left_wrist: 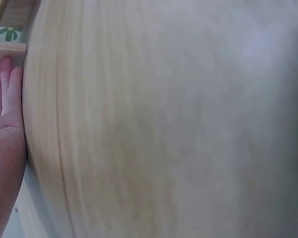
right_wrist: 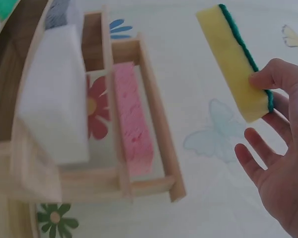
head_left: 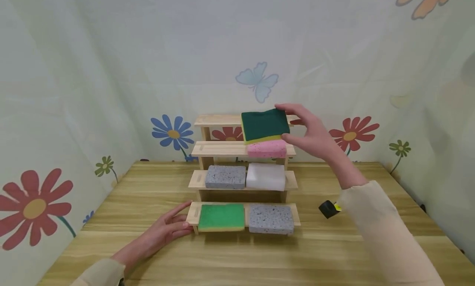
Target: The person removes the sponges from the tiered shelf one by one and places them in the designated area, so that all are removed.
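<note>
My right hand [head_left: 313,133] pinches a sponge [head_left: 264,125], dark green on one face and yellow on the other, by its right end. It is raised in front of the top shelves of a stepped wooden rack [head_left: 219,149]. Yellow foam [right_wrist: 231,64] with a green edge shows in the right wrist view, apart from the boards. A pink sponge [head_left: 266,148] lies on the second shelf from the top, partly hidden behind the raised one. My left hand [head_left: 165,228] grips the left end of the lowest shelf, its straight lower fingers [left_wrist: 10,94] reaching the rack's leg.
On the shelf below the pink sponge are a grey speckled sponge [head_left: 225,177] and a white one [head_left: 265,176]. The lowest shelf bears a green sponge [head_left: 221,217] and another grey speckled sponge [head_left: 271,218]. A small black-and-yellow object [head_left: 328,209] lies right of the rack.
</note>
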Demonstrator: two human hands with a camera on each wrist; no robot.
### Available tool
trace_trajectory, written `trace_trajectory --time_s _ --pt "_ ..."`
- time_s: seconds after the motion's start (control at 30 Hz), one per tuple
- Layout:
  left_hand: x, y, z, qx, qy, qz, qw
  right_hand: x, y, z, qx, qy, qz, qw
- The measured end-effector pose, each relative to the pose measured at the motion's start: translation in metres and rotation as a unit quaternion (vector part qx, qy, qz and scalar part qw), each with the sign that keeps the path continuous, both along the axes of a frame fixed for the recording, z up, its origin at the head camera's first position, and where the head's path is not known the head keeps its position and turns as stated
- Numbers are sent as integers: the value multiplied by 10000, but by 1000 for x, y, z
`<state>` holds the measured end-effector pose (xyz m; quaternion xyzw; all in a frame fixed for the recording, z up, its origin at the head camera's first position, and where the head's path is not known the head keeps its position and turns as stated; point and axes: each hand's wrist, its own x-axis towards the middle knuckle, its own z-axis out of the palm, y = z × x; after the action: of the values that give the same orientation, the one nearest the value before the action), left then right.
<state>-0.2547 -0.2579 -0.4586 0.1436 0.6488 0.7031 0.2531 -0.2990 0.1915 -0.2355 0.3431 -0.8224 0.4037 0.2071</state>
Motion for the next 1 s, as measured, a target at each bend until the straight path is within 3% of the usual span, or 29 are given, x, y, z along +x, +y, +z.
trace_trajectory --time_s 0.37,0.63,1.0 --pt "-3 -1 0 -70 -48 32 10000 0 40 -23 -345 -24 -392 9986" --pt "-2 0 -1 -108 -115 58 9999 5 73 -34 -328 -397 -1033 9933" --pt "-1 0 0 -50 -77 -43 9999 -4 111 -60 -561 -356 -1129 9914"
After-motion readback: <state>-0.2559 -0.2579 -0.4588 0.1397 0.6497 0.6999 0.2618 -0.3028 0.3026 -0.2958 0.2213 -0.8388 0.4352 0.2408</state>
